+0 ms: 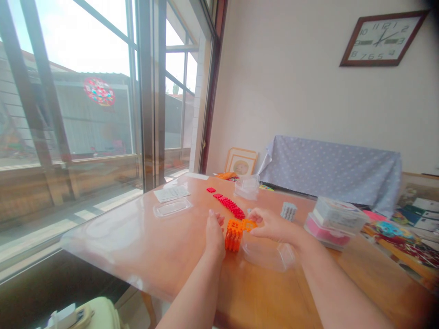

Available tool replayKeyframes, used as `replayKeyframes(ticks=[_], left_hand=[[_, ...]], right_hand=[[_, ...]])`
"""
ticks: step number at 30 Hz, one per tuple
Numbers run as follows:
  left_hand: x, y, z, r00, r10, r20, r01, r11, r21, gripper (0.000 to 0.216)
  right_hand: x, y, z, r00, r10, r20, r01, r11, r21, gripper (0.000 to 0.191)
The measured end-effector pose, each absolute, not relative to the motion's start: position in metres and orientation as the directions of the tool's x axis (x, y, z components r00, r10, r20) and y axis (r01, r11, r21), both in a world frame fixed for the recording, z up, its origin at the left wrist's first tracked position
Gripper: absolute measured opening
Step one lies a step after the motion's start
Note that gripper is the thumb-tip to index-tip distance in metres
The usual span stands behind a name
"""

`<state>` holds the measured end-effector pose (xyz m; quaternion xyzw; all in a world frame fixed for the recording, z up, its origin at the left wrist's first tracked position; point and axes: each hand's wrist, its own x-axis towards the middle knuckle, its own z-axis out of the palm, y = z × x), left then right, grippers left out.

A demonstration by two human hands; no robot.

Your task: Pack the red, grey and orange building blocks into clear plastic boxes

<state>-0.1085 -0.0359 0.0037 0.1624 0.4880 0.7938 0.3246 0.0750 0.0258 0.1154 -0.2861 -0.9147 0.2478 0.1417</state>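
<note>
An orange block of small plastic pieces stands on the wooden table. My left hand presses against its left side with fingers curled. My right hand pinches an orange piece at the block's top right. Behind the block a row of red pieces runs away across the table. An empty clear plastic container lies under my right wrist.
A clear lid, a paper sheet, a clear tub and a small grey stack lie further back. Stacked boxes stand at the right. A big window is left; a covered sofa and wall clock behind.
</note>
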Motion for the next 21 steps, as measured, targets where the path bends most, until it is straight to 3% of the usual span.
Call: replayKeyframes(ticks=[10, 21], left_hand=[[-0.108, -0.035, 0.003, -0.741, 0.669, -0.056, -0.33, -0.29, 0.898, 0.073], [-0.107, -0.036, 0.003, -0.729, 0.682, -0.052, -0.324, -0.277, 0.904, 0.074]], right_hand=[[0.097, 0.036, 0.073, -0.741, 0.652, -0.158, 0.648, 0.634, -0.422, 0.032], [0.093, 0.038, 0.06, -0.719, 0.692, -0.068, 0.644, 0.626, -0.44, 0.017]])
